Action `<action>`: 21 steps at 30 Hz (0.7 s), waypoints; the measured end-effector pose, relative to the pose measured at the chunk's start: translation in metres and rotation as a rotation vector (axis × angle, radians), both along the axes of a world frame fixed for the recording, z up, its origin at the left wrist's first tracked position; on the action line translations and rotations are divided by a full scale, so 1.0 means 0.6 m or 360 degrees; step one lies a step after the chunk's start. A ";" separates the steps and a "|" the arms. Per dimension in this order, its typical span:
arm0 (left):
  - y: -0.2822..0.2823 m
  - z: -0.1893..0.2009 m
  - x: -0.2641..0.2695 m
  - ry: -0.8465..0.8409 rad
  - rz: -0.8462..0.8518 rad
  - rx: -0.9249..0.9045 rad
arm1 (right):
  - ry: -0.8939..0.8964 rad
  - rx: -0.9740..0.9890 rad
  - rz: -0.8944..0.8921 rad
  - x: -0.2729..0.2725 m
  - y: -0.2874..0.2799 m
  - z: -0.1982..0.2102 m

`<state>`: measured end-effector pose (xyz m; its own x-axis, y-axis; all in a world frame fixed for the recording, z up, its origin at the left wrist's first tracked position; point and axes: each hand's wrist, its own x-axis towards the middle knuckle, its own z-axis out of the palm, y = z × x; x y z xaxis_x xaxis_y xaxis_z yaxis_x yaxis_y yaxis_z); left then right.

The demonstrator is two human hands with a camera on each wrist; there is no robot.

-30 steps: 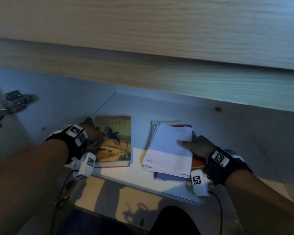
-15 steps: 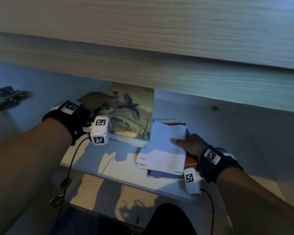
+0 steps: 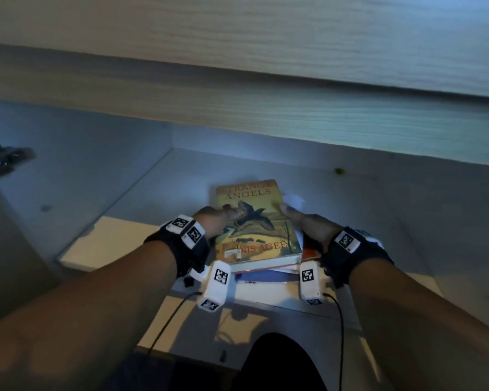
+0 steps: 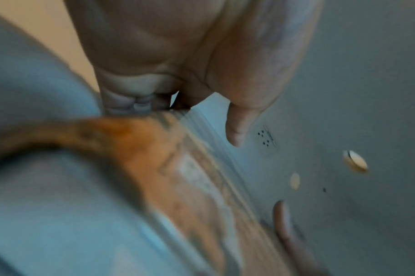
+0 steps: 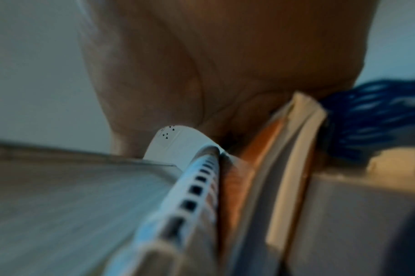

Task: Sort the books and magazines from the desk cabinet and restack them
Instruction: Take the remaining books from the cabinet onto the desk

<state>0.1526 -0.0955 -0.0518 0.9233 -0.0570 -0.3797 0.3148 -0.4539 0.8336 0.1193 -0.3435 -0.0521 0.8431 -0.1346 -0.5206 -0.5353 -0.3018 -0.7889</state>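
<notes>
Both hands' grips, left hand [image 3: 213, 221] and right hand [image 3: 308, 225], clasp the book [image 3: 254, 221] atop the stack on the grey cabinet shelf [image 3: 158, 198].

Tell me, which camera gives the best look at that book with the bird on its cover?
The head view. The bird-cover book lies face up on the stack, title and picture legible, between the left hand and right hand. The left wrist view shows only a blurred orange streak of it; the right wrist view shows blurred edges of the stack, none clearly this book.
</notes>
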 end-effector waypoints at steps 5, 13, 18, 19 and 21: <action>0.027 -0.002 -0.024 0.0050 -0.0214 -0.0148 | 0.0010 0.0305 0.0200 -0.076 0.050 0.029; 0.145 0.090 -0.188 0.0458 -0.0309 -0.0585 | 0.0049 0.0537 0.0277 -0.187 0.158 0.025; 0.236 0.151 -0.268 0.0514 -0.0173 -0.0676 | 0.0376 0.0736 0.0070 -0.282 0.240 0.204; 0.248 0.205 -0.292 0.0572 -0.0067 -0.0749 | 0.0410 0.0738 0.0092 -0.300 0.254 0.257; 0.277 0.258 -0.335 0.0676 0.0094 -0.0872 | 0.0499 0.0771 0.0172 -0.333 0.281 0.351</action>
